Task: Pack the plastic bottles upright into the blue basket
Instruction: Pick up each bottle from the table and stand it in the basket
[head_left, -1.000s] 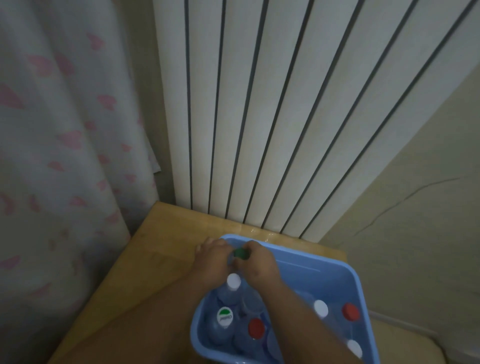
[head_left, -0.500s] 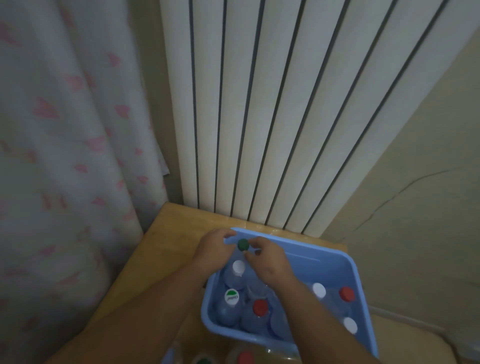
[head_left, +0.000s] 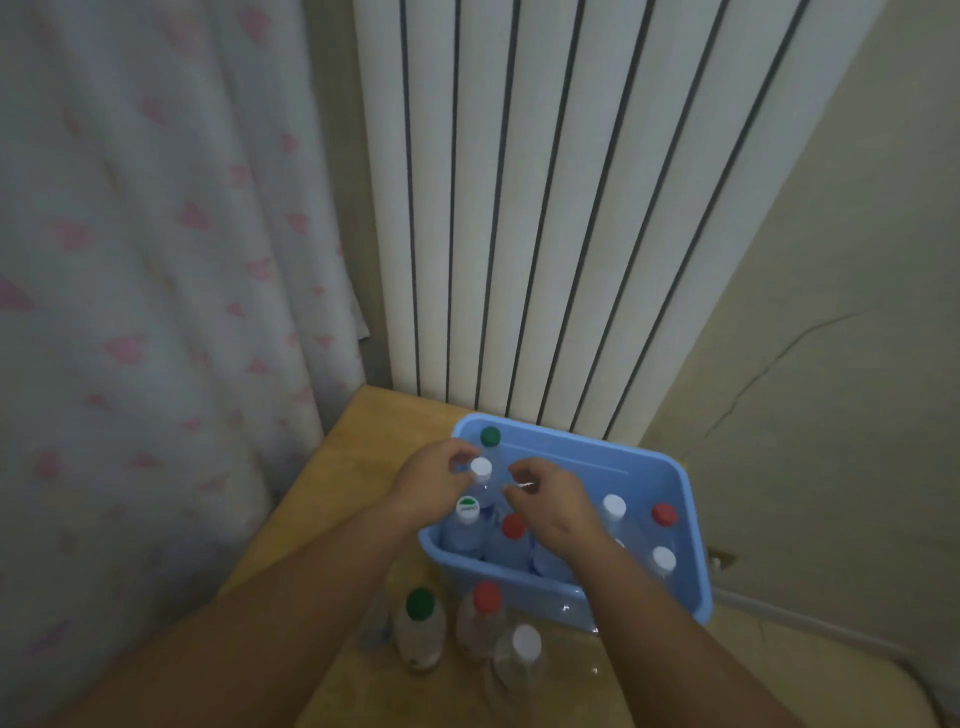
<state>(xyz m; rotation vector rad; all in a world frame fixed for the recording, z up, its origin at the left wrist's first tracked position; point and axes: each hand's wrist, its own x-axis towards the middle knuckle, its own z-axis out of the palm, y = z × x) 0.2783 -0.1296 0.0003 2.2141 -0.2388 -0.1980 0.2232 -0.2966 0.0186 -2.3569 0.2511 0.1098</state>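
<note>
Both hands have drawn back from the green-capped bottle (head_left: 490, 437), which half a second ago sat between the fingertips and now stands free, upright, in the far left corner of the blue basket (head_left: 644, 467). Left hand (head_left: 434, 480) hangs over the basket's left side with fingers curled loosely around the white-capped bottle (head_left: 481, 469); whether they actually touch the cap cannot be told. Right hand (head_left: 553, 501) hovers above the middle of the basket, fingers half curled, gripping nothing.

Inside the basket, further bottles stand upright: one with a green-and-white cap (head_left: 467, 510) and one with a red cap (head_left: 514, 526) near the front left, and three more with white and red caps along the right side. Outside, just in front of the basket's near wall, three bottles stand on the wooden table (head_left: 374, 431): a green-capped one (head_left: 420, 605), a red-capped one (head_left: 487, 595) and a white-capped one (head_left: 525, 640).

Surface is light wood, lit dimly. A white ribbed radiator (head_left: 545, 208) rises directly behind the table. To the left hangs a pale curtain with pink motifs (head_left: 145, 260). To the right, the beige wall (head_left: 841, 322) carries a thin crack.
</note>
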